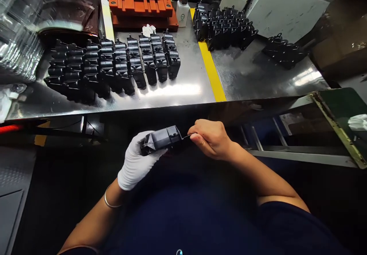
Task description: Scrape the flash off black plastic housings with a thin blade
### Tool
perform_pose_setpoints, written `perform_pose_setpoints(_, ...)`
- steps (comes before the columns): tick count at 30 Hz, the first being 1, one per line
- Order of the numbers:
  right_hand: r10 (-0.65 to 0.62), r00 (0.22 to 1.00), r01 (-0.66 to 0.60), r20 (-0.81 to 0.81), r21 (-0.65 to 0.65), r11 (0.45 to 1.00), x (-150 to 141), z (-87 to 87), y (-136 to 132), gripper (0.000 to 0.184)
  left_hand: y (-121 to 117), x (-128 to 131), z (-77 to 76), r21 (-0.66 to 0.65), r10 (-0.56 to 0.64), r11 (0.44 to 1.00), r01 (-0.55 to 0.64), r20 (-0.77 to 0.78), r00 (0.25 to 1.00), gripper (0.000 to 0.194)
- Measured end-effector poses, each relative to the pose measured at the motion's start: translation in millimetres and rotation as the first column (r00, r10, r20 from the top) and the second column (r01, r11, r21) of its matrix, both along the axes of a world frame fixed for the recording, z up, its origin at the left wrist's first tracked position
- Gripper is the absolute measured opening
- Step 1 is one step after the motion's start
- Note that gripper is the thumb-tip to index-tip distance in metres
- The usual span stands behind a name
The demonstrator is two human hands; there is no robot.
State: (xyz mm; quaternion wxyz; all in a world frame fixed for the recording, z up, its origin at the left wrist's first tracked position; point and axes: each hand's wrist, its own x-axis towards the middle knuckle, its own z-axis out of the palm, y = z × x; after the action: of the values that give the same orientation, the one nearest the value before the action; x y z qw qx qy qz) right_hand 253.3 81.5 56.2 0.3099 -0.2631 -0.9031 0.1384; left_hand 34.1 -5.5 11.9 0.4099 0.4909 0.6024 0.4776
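My left hand, in a white glove, is closed around a black plastic part held in front of the bench edge. The part is box-like, with ribs and small tabs. My bare right hand is closed in a pinch just off the part's right end. A thin, dark, rod-like piece runs from the fingertips to that end; whether it is a tool or belongs to the part I cannot tell. Rows of similar black parts stand on the metal bench behind my hands.
Yellow tape crosses the metal bench. More black parts stand right of it. At the back are an orange fixture and a white bottle. Clear plastic trays are stacked at left; a green board juts out at right.
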Motion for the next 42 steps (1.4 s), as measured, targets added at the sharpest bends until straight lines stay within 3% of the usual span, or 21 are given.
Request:
perform_pose_setpoints(3,-0.053,0.998,0.053,0.031,-0.011,0.999,1.0,-0.2,-1.9,0.034,-0.3,-6.7,-0.6,0.116,-0.081,0.989,0.092,-0.100,0.992,0.035)
perform_pose_setpoints(8,-0.033,0.996,0.034,0.081,-0.012,0.999,0.0,-3.7,-2.4,0.036,0.4,-16.8,-8.9,0.246,-0.101,0.957,0.152,-0.209,0.973,0.043)
perform_pose_setpoints(11,-0.069,0.988,0.072,0.135,-0.013,0.997,-0.6,-6.7,1.1,0.039,1.1,-21.1,-12.8,0.372,-0.098,0.908,0.190,-0.254,0.962,0.042)
perform_pose_setpoints(13,-0.065,0.986,0.074,0.155,-0.052,0.996,-0.5,-7.5,3.8,0.039,1.5,-23.0,-10.8,0.433,-0.174,0.855,0.285,-0.278,0.945,0.045)
perform_pose_setpoints(15,0.022,0.993,-0.003,0.119,-0.154,0.988,0.5,-6.2,5.2,0.042,2.3,-23.7,-5.5,0.472,-0.258,0.793,0.386,-0.314,0.914,0.052)
perform_pose_setpoints(17,0.140,0.989,-0.123,0.043,-0.275,0.953,2.4,-3.3,4.8,0.046,4.2,-23.7,1.1,0.523,-0.256,0.745,0.414,-0.349,0.902,0.058)
perform_pose_setpoints(22,0.297,0.955,-0.255,0.021,-0.454,0.854,8.7,2.9,-0.8,0.052,10.3,-22.9,11.2,0.578,-0.212,0.697,0.425,-0.400,0.892,0.061)
perform_pose_setpoints(24,0.319,0.948,-0.285,-0.001,-0.450,0.846,10.3,3.6,-2.6,0.054,10.5,-21.5,12.4,0.555,-0.250,0.722,0.413,-0.347,0.904,0.058)
perform_pose_setpoints(26,0.320,0.947,-0.307,-0.035,-0.392,0.867,10.5,4.3,-3.2,0.055,8.8,-19.5,13.2,0.467,-0.258,0.823,0.322,-0.198,0.946,0.050)
perform_pose_setpoints(28,0.286,0.957,-0.287,-0.046,-0.281,0.916,9.0,5.6,-2.3,0.053,6.1,-17.7,14.0,0.281,-0.242,0.930,0.239,-0.024,0.970,0.041)
perform_pose_setpoints(30,0.235,0.972,-0.236,-0.027,-0.147,0.961,5.8,7.6,-0.4,0.052,3.8,-17.0,13.6,0.053,-0.246,0.969,0.240,0.139,0.959,0.041)
perform_pose_setpoints(32,0.214,0.977,-0.214,0.005,-0.047,0.976,1.4,9.3,2.0,0.053,2.8,-17.4,11.0,-0.119,-0.270,0.940,0.319,0.310,0.912,0.048)
perform_pose_setpoints(34,0.237,0.971,-0.238,0.037,0.009,0.971,-3.2,10.3,4.0,0.055,3.2,-18.2,6.2,-0.209,-0.276,0.891,0.402,0.453,0.848,0.054)
perform_pose_setpoints(38,0.263,0.960,-0.270,0.092,0.070,0.960,-9.4,8.8,5.5,0.060,7.3,-17.8,-3.8,-0.239,-0.312,0.830,0.505,0.552,0.773,0.052)
perform_pose_setpoints(42,0.253,0.965,-0.261,0.073,0.142,0.955,-10.8,4.8,5.1,0.061,10.9,-14.4,-6.4,-0.239,-0.340,0.816,0.527,0.539,0.771,0.049)
